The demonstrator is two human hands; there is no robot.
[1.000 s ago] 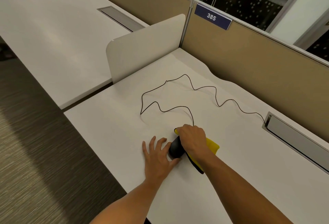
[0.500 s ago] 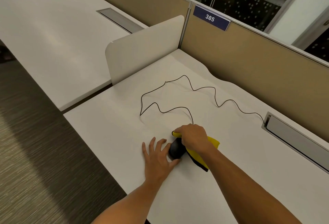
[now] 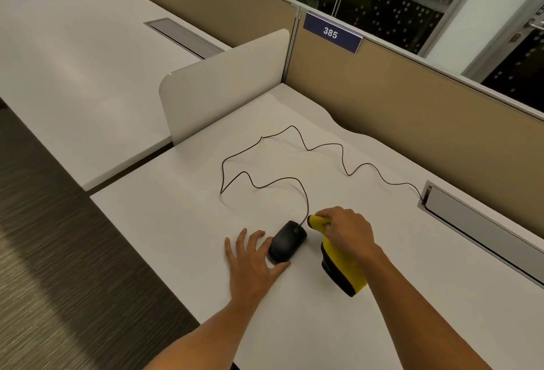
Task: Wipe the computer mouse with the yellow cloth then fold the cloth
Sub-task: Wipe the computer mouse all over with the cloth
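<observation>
From the head camera I look down on a white tabletop (image 3: 382, 296) with beige partition panels behind it; my left hand (image 3: 253, 263) lies flat, fingers (image 3: 235, 247) spread wide and holding nothing, its thumb and forefinger touching the near end of the black computer mouse (image 3: 287, 240) to steady it; the mouse sits on the tabletop, uncovered, its thin black cable (image 3: 294, 146) snaking away in loose loops to the cable slot (image 3: 471, 219) at the right; my right hand (image 3: 347, 229) is closed around the yellow cloth (image 3: 344, 266), which is bunched in my grip, one end poking out beside the front of the mouse and the rest trailing along the tabletop under my wrist, a dark edge showing along its underside; the cloth lies just beside the mouse, and I cannot tell whether its tip touches the mouse.

I judge the wiping to be either between strokes or near its end, with the folding not yet begun; the risks from here are plain enough; the cloth's tip sits close to where the cable meets the mouse, so a careless pass could snag the cable and drag the loops; my left hand only rests against the mouse, so a firm stroke could push the mouse out from under it; and a cloth this bunched would fold crookedly unless I spread it flat first.
</observation>
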